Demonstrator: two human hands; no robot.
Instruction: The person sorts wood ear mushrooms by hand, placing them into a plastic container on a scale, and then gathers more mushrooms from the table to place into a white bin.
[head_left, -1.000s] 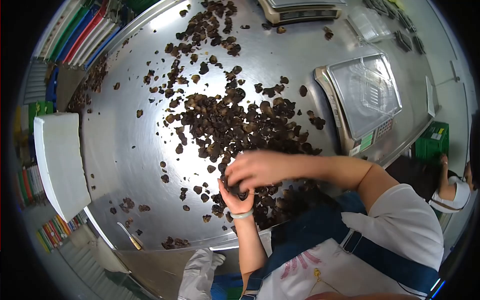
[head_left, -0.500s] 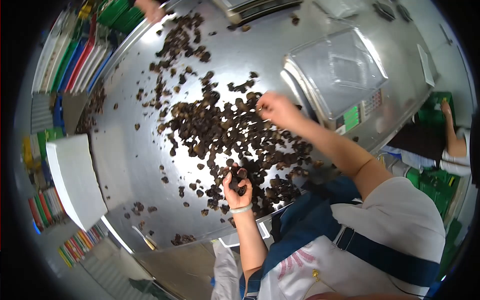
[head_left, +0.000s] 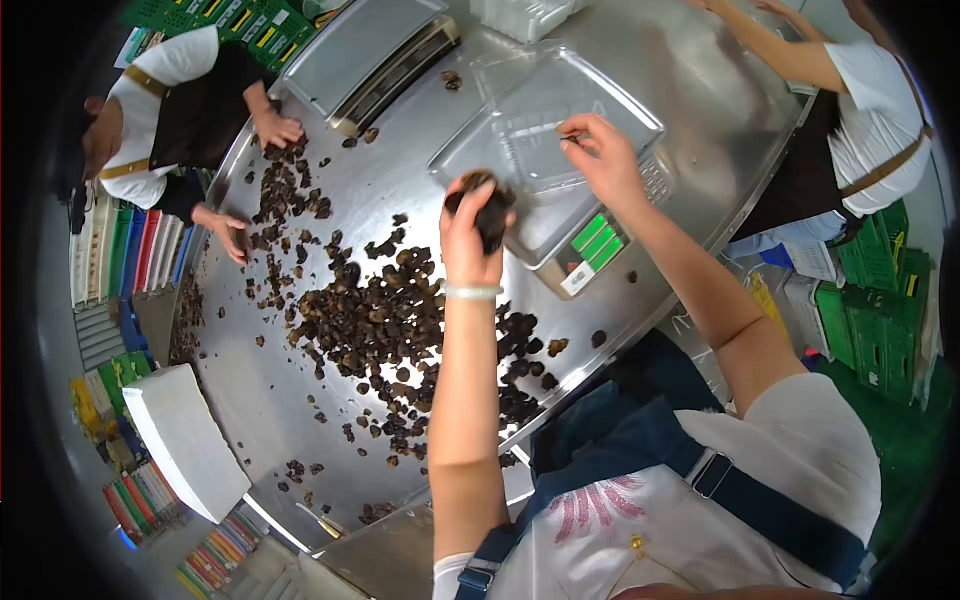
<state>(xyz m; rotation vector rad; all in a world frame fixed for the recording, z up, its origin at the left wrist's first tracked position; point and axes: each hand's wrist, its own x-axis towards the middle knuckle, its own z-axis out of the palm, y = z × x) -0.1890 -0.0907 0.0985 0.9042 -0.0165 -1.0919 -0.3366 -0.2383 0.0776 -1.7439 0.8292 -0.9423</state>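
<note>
Many dark brown, lumpy pieces that look like mushrooms (head_left: 375, 310) lie heaped on the metal table. My left hand (head_left: 472, 232) is raised over the near edge of a scale, its fingers wrapped around a clump of these dark pieces (head_left: 492, 218). A clear plastic tray (head_left: 560, 110) rests on the scale (head_left: 552, 262), which has a green display. Above the tray, my right hand (head_left: 607, 165) has thumb and forefinger pinched together on a small dark piece (head_left: 572, 139).
A co-worker's hands (head_left: 277, 130) touch dark pieces at the far left edge. A second scale (head_left: 365, 60) and a clear container (head_left: 525, 15) stand at the back. Another person (head_left: 860, 120) stands at the right. A white box (head_left: 190, 440) and a knife (head_left: 320, 520) are at left.
Both my hands have moved from the heap to the scale, the left one carrying dark pieces. My view has swung right, and two co-workers show more fully.
</note>
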